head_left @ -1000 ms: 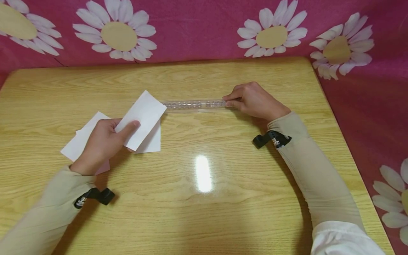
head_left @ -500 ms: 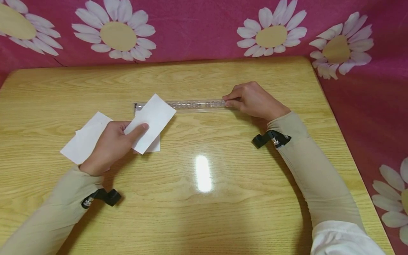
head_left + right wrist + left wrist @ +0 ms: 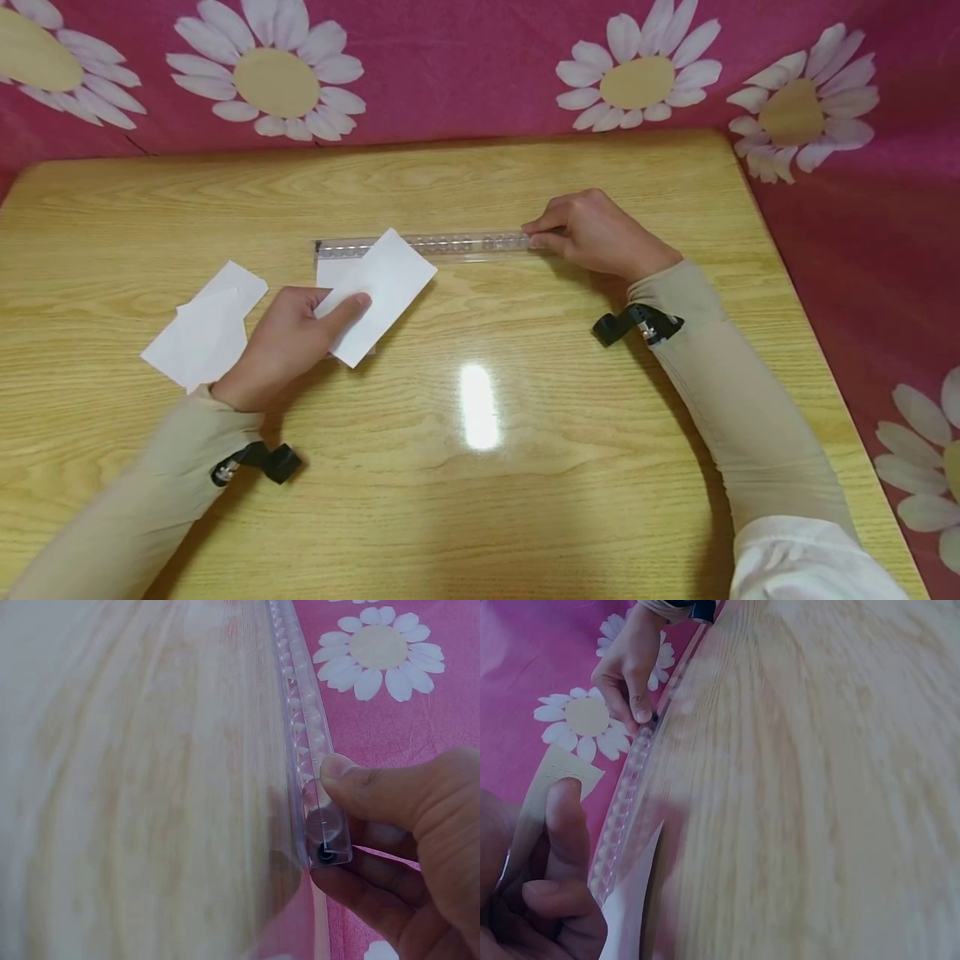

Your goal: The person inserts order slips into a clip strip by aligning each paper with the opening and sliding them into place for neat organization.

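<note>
My left hand (image 3: 281,342) pinches a white slip of paper (image 3: 382,292), thumb on top, tilted over the left part of a long clear plastic strip (image 3: 450,244). A row of round, bead-like shapes runs along the strip. My right hand (image 3: 600,233) pinches the strip's right end between thumb and fingers. In the right wrist view, a small dark round piece sits in that end of the clear strip (image 3: 311,765). Another white sheet (image 3: 336,271) lies with its top edge along the strip's left part, mostly hidden by the held slip and my left hand.
Several overlapping white slips (image 3: 198,329) lie on the wooden table (image 3: 525,500) at the left, beside my left wrist. A pink cloth with daisies (image 3: 457,67) hangs behind the table's back edge and down its right side.
My left hand has moved right with the paper slip, uncovering the strip's left end and more of the slips at the left. My right hand stays at the strip's right end.
</note>
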Demonstrator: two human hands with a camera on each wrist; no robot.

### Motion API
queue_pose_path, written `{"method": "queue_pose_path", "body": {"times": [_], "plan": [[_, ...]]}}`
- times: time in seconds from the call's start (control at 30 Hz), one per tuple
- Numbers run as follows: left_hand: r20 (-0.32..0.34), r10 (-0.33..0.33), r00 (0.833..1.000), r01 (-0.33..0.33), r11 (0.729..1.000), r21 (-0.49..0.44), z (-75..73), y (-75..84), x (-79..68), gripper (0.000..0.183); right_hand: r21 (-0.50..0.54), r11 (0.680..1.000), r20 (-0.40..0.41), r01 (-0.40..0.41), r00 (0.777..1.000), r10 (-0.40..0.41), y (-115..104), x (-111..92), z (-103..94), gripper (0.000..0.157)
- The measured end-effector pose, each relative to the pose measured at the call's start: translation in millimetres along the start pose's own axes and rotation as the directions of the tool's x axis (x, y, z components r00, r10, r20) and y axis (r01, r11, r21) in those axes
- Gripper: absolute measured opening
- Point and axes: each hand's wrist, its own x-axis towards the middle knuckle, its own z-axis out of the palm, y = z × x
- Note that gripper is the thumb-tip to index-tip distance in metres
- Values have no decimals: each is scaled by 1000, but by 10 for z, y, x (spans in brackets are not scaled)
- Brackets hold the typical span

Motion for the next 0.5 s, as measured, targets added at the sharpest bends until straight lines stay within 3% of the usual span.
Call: {"method": "queue_pose_path", "body": {"times": [0.5], "plan": [[68,22,997,-20,1000,-23,214,97,49,53,0,1000,4,11,1000,-11,-1,-8,-11,24]]}}
